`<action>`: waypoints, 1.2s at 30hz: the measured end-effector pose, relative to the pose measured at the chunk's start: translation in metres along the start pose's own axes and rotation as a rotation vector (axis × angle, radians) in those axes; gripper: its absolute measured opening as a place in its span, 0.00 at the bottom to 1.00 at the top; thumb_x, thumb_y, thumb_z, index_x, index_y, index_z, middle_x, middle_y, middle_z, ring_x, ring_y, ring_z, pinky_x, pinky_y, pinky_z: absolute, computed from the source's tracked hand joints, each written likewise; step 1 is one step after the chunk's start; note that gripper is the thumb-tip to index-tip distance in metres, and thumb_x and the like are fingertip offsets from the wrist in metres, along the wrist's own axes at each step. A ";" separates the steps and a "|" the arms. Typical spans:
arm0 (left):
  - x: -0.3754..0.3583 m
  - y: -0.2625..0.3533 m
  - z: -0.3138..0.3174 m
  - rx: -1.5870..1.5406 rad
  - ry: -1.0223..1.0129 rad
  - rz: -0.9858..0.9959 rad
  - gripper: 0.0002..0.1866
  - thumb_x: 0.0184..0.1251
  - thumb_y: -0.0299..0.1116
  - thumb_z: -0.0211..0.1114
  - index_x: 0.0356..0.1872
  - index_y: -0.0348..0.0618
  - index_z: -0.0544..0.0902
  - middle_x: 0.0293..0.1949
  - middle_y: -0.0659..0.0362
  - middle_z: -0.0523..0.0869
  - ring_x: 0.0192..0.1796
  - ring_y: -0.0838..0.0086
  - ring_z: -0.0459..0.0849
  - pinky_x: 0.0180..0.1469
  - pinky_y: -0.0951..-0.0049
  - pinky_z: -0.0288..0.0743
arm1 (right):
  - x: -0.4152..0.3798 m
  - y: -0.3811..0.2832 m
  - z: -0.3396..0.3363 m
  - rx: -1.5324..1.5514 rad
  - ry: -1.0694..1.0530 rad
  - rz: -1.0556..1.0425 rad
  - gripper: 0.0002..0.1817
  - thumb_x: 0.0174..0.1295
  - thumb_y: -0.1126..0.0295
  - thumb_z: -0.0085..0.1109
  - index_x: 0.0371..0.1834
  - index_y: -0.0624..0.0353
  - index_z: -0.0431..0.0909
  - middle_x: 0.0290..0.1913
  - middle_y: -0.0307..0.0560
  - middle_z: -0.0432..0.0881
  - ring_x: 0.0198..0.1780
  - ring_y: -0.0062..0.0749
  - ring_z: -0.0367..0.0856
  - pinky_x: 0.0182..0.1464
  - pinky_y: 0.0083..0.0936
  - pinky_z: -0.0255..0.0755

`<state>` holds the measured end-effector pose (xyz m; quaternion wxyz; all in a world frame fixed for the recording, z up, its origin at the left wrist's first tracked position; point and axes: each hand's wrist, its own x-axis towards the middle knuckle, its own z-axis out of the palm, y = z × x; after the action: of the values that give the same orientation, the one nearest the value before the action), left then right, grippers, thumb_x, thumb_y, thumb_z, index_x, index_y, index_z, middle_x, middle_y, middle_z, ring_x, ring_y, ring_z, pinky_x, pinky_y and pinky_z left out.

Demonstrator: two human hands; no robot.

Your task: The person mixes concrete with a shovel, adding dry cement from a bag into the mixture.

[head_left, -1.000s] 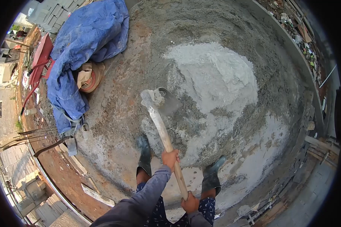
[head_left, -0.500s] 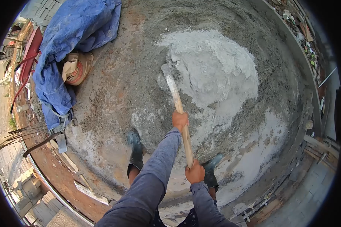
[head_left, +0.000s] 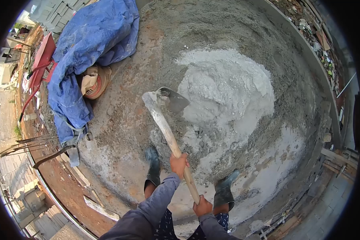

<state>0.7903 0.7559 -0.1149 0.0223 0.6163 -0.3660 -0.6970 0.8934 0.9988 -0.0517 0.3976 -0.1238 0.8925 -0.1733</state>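
A hoe with a pale wooden handle (head_left: 167, 132) slants across the middle of the view. Its broad metal blade (head_left: 177, 101) shows at the left edge of the grey-white powder heap (head_left: 232, 86), above the mixed grey sand (head_left: 212, 30). My left hand (head_left: 179, 165) is wrapped round the handle about midway along. Lower down, near the butt end, my right hand (head_left: 203, 206) is closed round the same handle. Two dark rubber boots stand apart on the ground, the left boot (head_left: 152, 158) and the right boot (head_left: 226, 186), either side of the handle.
A crumpled blue tarp (head_left: 94, 36) lies at upper left, partly over a paper sack (head_left: 96, 82). Beyond it is a red wheelbarrow (head_left: 43, 56). Rebar ends (head_left: 32, 142) jut in from the left. A low wall edge (head_left: 308, 50) borders the right, with wooden boards (head_left: 340, 160) beside it.
The hoe's head has come out of the powder's left edge, moving left and back, and its blade now shows. Both hands have moved down and slightly left, still on the handle.
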 end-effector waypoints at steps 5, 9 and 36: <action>0.085 0.158 0.070 0.006 -0.082 0.398 0.11 0.68 0.28 0.61 0.45 0.40 0.68 0.25 0.60 0.74 0.21 0.76 0.76 0.22 0.72 0.76 | 0.181 -0.078 -0.053 0.112 0.197 -0.254 0.26 0.54 0.69 0.67 0.57 0.62 0.73 0.34 0.61 0.85 0.35 0.60 0.85 0.39 0.52 0.78; 0.136 0.170 0.128 0.217 0.016 0.482 0.16 0.65 0.25 0.61 0.48 0.35 0.66 0.29 0.53 0.80 0.21 0.72 0.81 0.21 0.69 0.77 | 0.263 -0.131 -0.108 0.137 0.135 -0.163 0.24 0.54 0.69 0.68 0.54 0.63 0.74 0.37 0.65 0.85 0.40 0.63 0.85 0.43 0.52 0.78; -0.065 -0.037 -0.001 0.136 -0.082 -0.040 0.10 0.62 0.24 0.67 0.38 0.39 0.73 0.23 0.59 0.77 0.17 0.74 0.77 0.20 0.71 0.74 | -0.070 0.019 0.023 0.105 -0.033 0.046 0.21 0.54 0.65 0.66 0.49 0.58 0.73 0.30 0.61 0.85 0.33 0.60 0.85 0.39 0.52 0.79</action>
<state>0.8228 0.8141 -0.0800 -0.0487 0.5945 -0.4007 -0.6955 0.9549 1.0368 -0.0269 0.4220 -0.0851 0.8781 -0.2089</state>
